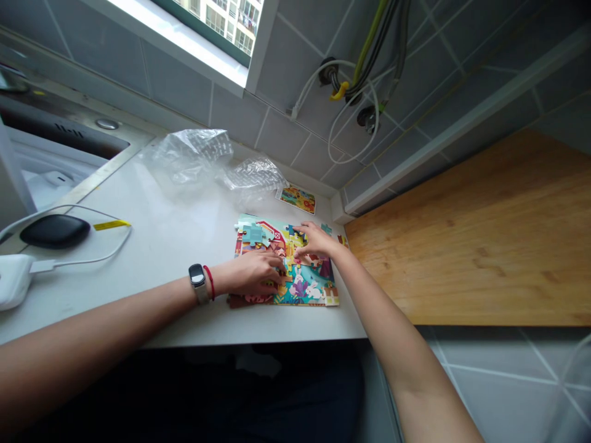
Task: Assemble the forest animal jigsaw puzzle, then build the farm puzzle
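The left hand (252, 275) and right hand (316, 241) cover the middle of the jigsaw puzzle (307, 286), so whether either holds a piece cannot be told. The small picture card (297, 199) is too small to make out in detail. The steel sink (46, 166) and the window (217, 24) are cut off by the picture's edges.

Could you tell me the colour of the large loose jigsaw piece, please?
The jigsaw piece is pale turquoise; head view.
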{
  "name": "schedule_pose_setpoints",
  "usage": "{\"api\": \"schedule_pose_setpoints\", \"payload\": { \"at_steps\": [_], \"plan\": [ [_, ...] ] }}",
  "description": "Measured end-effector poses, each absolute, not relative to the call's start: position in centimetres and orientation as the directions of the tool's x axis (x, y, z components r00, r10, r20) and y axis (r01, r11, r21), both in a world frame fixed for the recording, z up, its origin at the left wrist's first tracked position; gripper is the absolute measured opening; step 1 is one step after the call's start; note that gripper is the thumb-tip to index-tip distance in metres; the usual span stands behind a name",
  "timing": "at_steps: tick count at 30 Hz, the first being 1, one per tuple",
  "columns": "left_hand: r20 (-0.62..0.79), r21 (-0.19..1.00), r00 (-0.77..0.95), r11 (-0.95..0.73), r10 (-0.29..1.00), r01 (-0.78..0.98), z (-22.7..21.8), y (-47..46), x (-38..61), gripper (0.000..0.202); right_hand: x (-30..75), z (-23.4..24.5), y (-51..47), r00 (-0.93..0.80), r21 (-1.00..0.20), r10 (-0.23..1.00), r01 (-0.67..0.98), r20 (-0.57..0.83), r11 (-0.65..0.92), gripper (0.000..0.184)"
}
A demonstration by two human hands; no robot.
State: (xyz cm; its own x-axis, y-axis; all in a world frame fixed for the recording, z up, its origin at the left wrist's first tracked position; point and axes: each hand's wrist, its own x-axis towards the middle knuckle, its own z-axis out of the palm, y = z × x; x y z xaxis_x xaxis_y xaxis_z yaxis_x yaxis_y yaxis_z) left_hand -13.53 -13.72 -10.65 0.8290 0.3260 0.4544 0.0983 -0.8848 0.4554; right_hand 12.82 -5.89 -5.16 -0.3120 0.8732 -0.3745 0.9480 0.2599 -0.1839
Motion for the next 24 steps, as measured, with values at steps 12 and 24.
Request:
{"api": "schedule_pose_setpoints", "payload": {
  "at_steps": [12,24],
  "plan": [
    [0.479,0.465,0.811,-0.881,0.335,0.089,-10.7,-13.7,-13.6,0.012,12.3,-4.5,-5.1,-0.236,-0.166,0.906,0.968,-0.351,0.188,0.111],
    [0.487,0.470,0.810,-0.879,0.328,0.074,-11.3,-13.5,-13.4,0.013,13.3,-5.7,-3.9,-0.157,-0.109,0.946,0.985,-0.284,0.131,0.075]
  ]
}}
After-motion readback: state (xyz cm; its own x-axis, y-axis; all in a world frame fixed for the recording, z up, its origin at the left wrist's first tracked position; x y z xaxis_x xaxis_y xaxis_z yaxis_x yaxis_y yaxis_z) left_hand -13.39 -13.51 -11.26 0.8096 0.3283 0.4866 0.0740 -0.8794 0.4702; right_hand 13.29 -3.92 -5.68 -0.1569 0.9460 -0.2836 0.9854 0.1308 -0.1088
